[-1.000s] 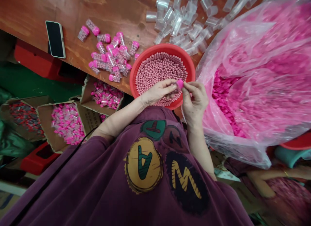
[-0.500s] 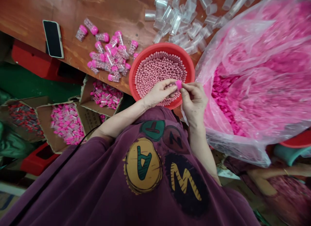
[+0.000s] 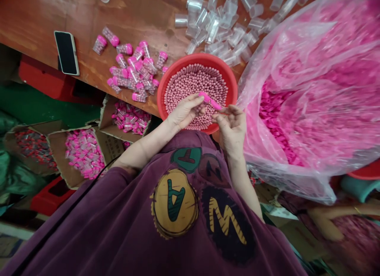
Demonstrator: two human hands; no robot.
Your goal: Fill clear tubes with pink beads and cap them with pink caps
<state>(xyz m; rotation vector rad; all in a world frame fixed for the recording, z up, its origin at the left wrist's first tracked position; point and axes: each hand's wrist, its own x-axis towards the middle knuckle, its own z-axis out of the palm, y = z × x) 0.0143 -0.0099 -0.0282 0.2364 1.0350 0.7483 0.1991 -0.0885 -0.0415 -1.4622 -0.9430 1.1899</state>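
Over the red bowl (image 3: 234, 90) of pink beads (image 3: 184, 84), my left hand (image 3: 182, 112) is closed around a small clear bottle, mostly hidden by the fingers. At its top shows a pink plastic cap (image 3: 204, 95), from which a narrow pink strip (image 3: 215, 104) runs toward my right hand (image 3: 233, 123). The thumb and fingers of that hand pinch the strip's far end. Left of the bowl, a loose pile of small bead-filled bottles with pink caps (image 3: 135, 70) lies on the wooden table (image 3: 142, 15).
Clear empty tubes (image 3: 212, 27) lie behind the bowl. A large plastic bag (image 3: 314, 90) of pink caps stands close on the right. A phone (image 3: 67, 52) lies at left, above cardboard boxes of filled bottles (image 3: 84, 153). Another person's arm (image 3: 329, 224) shows at lower right.
My hands were together at the pink cap; now they are slightly apart, with the pink strip stretched between them. My right hand has shifted a little left and down.
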